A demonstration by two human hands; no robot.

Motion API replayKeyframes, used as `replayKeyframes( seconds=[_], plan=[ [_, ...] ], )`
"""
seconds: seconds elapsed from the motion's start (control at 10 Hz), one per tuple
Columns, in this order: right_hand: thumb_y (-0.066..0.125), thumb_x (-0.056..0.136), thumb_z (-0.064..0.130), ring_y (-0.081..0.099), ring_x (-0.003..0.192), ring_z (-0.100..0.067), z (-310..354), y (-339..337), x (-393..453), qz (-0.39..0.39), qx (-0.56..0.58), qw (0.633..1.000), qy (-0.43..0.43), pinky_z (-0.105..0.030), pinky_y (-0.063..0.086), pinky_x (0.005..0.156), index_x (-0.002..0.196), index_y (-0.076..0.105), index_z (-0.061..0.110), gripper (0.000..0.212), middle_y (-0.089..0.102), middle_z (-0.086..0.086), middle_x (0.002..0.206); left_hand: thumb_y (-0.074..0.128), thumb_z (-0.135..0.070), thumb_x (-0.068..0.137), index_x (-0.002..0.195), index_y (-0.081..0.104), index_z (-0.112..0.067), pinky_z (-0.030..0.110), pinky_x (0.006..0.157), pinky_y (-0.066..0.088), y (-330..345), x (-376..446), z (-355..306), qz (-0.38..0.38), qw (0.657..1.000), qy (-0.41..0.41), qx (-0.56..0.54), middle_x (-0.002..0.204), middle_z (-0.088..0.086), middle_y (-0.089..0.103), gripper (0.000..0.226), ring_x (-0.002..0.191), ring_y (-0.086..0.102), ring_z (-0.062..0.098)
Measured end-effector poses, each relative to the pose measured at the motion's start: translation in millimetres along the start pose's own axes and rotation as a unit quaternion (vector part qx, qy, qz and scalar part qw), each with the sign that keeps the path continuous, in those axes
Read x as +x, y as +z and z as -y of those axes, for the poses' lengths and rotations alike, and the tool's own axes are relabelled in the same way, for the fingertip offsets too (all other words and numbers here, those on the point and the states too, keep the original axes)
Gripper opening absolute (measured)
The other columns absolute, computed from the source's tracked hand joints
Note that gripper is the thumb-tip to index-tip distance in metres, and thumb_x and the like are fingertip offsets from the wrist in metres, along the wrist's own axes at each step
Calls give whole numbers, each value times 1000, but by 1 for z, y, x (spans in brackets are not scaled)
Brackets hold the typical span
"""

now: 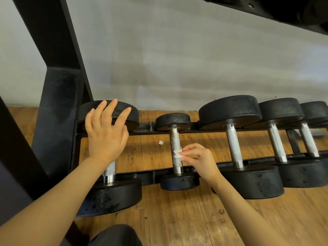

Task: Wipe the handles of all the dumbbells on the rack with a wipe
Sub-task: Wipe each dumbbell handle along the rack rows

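Several black dumbbells with silver knurled handles lie across the low rack point(195, 132). My right hand point(198, 158) pinches a small white wipe point(177, 154) against the handle of the small second dumbbell point(174, 139). My left hand point(106, 130) is spread open above the leftmost dumbbell point(110, 196), its fingers over the far weight; the wrist hides most of that handle. To the right lie a large third dumbbell point(233, 141) and two more point(276, 144), point(308, 141).
A thick black rack upright point(56, 103) stands at the left. An upper shelf point(266, 9) with dark weights hangs over the top right. A grey wall is behind, wooden floor below. A small white scrap point(160, 142) lies on the floor between the rails.
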State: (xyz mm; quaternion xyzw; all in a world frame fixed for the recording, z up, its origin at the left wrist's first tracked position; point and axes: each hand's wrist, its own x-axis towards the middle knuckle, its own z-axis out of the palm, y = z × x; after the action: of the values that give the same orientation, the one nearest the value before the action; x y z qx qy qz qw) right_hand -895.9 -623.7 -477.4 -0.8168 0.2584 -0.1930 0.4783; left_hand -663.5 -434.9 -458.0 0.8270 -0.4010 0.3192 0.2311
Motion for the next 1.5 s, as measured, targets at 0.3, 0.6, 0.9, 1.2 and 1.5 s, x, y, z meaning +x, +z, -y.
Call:
replayKeyframes(
  seconds=[0.3, 0.6, 0.9, 1.2, 1.5],
  plan=[
    [77, 75, 2, 65, 96, -15, -7, -6, -11, 34, 56, 997, 48, -29, 52, 87, 87, 78, 9, 14, 69, -3, 97, 57, -12, 90, 135, 54, -13, 52, 115, 14, -2, 0, -2, 2, 1000, -3, -1, 146, 21, 40, 44, 137, 29, 40],
    [78, 73, 5, 63, 95, -15, -5, -4, -12, 34, 43, 998, 36, -28, 51, 89, 86, 78, 12, 14, 68, -3, 96, 48, -19, 90, 134, 54, -15, 52, 115, 15, 0, 0, -2, -2, 1000, -3, 3, 146, 21, 41, 45, 137, 30, 39],
    [77, 75, 1, 66, 92, -14, -1, -1, -6, 6, 56, 998, 35, -24, 53, 80, 87, 77, 7, 14, 70, -4, 94, 48, -20, 91, 135, 54, -15, 51, 116, 13, 0, -1, -3, 1, 1000, -3, 6, 146, 21, 40, 44, 138, 28, 39],
    [80, 71, 0, 67, 91, -17, 1, -10, -1, 60, 23, 996, 55, -30, 54, 85, 82, 77, 9, 15, 70, -5, 93, 44, -22, 93, 135, 53, -15, 52, 116, 14, 2, 0, -2, -2, 1000, -4, 7, 146, 20, 40, 43, 138, 29, 39],
    [80, 72, 6, 63, 93, -9, 6, -11, -6, 104, -57, 992, 48, -23, 49, 87, 85, 78, 18, 18, 69, 4, 93, 41, -23, 94, 134, 53, -15, 52, 116, 13, 1, 0, -4, 2, 1000, -11, 3, 147, 20, 39, 43, 138, 29, 39]
  ],
)
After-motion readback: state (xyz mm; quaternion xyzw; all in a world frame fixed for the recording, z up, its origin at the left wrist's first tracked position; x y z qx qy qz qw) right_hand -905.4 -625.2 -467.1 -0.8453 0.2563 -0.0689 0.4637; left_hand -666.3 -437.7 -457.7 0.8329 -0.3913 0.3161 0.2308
